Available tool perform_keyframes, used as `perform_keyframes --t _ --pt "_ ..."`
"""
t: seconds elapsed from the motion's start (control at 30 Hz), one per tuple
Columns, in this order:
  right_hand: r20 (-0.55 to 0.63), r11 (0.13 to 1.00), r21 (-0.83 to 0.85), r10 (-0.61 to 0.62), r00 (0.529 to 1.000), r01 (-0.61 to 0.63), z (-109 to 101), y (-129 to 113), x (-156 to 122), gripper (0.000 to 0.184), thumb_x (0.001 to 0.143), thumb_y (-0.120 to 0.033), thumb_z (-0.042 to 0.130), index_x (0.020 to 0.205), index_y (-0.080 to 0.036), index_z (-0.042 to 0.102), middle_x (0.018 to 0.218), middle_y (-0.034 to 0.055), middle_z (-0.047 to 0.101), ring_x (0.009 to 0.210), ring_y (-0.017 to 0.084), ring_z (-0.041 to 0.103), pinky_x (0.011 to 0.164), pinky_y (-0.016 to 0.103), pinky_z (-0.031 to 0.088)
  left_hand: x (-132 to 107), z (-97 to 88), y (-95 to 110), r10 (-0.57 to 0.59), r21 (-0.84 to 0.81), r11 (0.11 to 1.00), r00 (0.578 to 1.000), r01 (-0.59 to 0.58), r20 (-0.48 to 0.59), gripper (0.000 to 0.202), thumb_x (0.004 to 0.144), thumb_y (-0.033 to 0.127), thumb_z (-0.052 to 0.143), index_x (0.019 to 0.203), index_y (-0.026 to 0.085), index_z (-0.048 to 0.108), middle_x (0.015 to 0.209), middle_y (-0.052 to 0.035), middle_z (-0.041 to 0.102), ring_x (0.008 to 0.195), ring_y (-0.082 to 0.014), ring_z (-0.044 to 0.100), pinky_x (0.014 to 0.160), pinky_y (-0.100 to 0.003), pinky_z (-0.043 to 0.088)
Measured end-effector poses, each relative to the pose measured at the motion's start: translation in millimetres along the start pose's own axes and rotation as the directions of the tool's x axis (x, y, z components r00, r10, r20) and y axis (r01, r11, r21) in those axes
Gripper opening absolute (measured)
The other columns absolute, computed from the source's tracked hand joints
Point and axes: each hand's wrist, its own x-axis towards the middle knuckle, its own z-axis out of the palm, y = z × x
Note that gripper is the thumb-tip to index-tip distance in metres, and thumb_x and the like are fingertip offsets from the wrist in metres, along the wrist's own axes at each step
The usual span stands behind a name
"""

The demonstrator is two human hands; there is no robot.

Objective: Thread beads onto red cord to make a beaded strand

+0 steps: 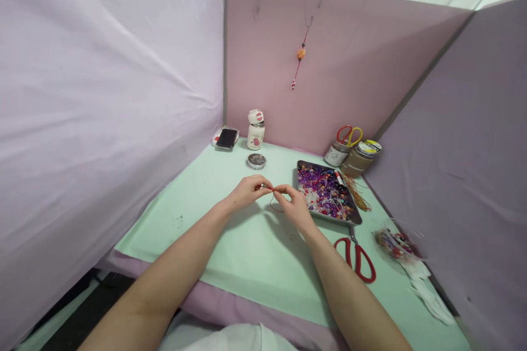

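My left hand and my right hand meet over the middle of the pale green table. Both pinch a thin red cord between thumb and fingertips. The cord droops in a small loop below the fingers. Just right of my right hand lies a metal tray filled with purple, pink and white beads. Whether a bead sits on the cord is too small to tell.
Red scissors lie near the tray's front corner. Jars with another pair of scissors stand at the back right. A small tin, a white bottle and a phone sit at the back. Partition walls close three sides; a beaded charm hangs on the rear one.
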Motion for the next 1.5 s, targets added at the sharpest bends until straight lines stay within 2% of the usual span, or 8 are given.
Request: perform_keyframes --t 0.27,0.5,0.67,0.8,0.97,1.1,1.27,1.5 --pt "0.091 0.980 0.177 0.073 0.993 -0.089 0.1 2.5 -0.1 0.023 0.083 -0.041 0.048 0.079 -0.019 0.052 0.067 0.0006 0.058 0.060 0.013 0.052 0.058 0.026 0.043 -1.8 5.4 6.2 -0.202 -0.193 0.957 0.975 0.216 0.089 0.025 0.074 0.033 0.055 0.086 0.014 0.066 0.074 -0.0022 0.059 0.065 -0.0120 0.047 0.061 -0.025 0.036" --pt "0.114 0.969 0.159 0.170 0.979 -0.187 -2.3 -0.7 -0.3 0.023 0.078 -0.041 0.054 0.072 -0.019 0.053 0.055 -0.0024 0.052 0.049 0.011 0.045 0.043 0.022 0.032 -2.2 7.8 3.6 -0.403 -0.338 0.818 0.883 0.466 0.240 0.029 0.071 0.043 0.057 0.075 0.015 0.063 0.072 -0.0002 0.056 0.053 -0.0070 0.035 0.050 -0.022 0.027" --pt "0.149 0.967 0.150 0.184 0.971 -0.207 -6.9 -3.5 0.4 0.025 0.078 -0.042 0.055 0.073 -0.018 0.055 0.061 -0.0004 0.056 0.050 0.010 0.046 0.044 0.021 0.032 -1.3 7.2 -2.5 -0.409 -0.424 0.759 0.869 0.493 0.279 0.025 0.067 0.040 0.064 0.075 0.016 0.063 0.066 0.0013 0.053 0.048 -0.0056 0.030 0.046 -0.023 0.021" --pt "0.167 0.958 0.186 0.187 0.968 -0.218 -8.4 -5.4 0.7 0.027 0.077 -0.044 0.055 0.078 -0.017 0.058 0.065 0.0016 0.061 0.049 0.010 0.047 0.043 0.022 0.033 -2.4 4.9 -4.5 -0.452 -0.434 0.705 0.827 0.561 0.334 0.027 0.067 0.043 0.066 0.071 0.017 0.062 0.051 0.0039 0.042 0.044 -0.0061 0.025 0.043 -0.023 0.018" --pt "0.144 0.948 0.221 0.200 0.969 -0.228 -6.8 -4.5 0.5 0.028 0.076 -0.043 0.056 0.087 -0.018 0.058 0.064 0.0000 0.060 0.048 0.011 0.047 0.043 0.023 0.034 -2.2 5.9 -2.8 -0.414 -0.601 0.571 0.828 0.559 0.378 0.027 0.067 0.039 0.068 0.072 0.014 0.062 0.069 -0.0010 0.054 0.049 -0.0039 0.031 0.044 -0.021 0.022" --pt "0.113 0.950 0.209 0.213 0.970 -0.233 -5.4 -3.9 -0.2 0.028 0.077 -0.042 0.055 0.092 -0.018 0.056 0.063 -0.0010 0.059 0.047 0.011 0.046 0.043 0.023 0.033 -0.6 6.9 -0.4 -0.416 -0.641 0.490 0.804 0.591 0.425 0.024 0.068 0.034 0.069 0.075 0.011 0.063 0.067 0.0008 0.049 0.049 -0.0030 0.027 0.044 -0.021 0.019" --pt "0.087 0.960 0.182 0.201 0.976 -0.214 -4.3 0.0 0.2 0.029 0.079 -0.040 0.052 0.097 -0.018 0.054 0.063 -0.0011 0.059 0.047 0.011 0.045 0.044 0.023 0.034 0.3 7.4 -2.5 -0.428 -0.642 0.474 0.795 0.603 0.431 0.025 0.068 0.036 0.068 0.073 0.011 0.063 0.065 0.0018 0.047 0.049 -0.0031 0.025 0.045 -0.022 0.019" --pt "0.027 0.986 0.087 0.137 0.990 -0.139 -0.5 5.0 -1.4 0.033 0.082 -0.042 0.049 0.105 -0.019 0.048 0.079 0.0015 0.060 0.050 0.011 0.048 0.050 0.025 0.039 -1.1 7.9 -6.4 -0.447 -0.578 0.566 0.809 0.587 0.382 0.028 0.064 0.038 0.071 0.071 0.014 0.059 0.057 0.0053 0.038 0.046 -0.0039 0.024 0.044 -0.024 0.015"
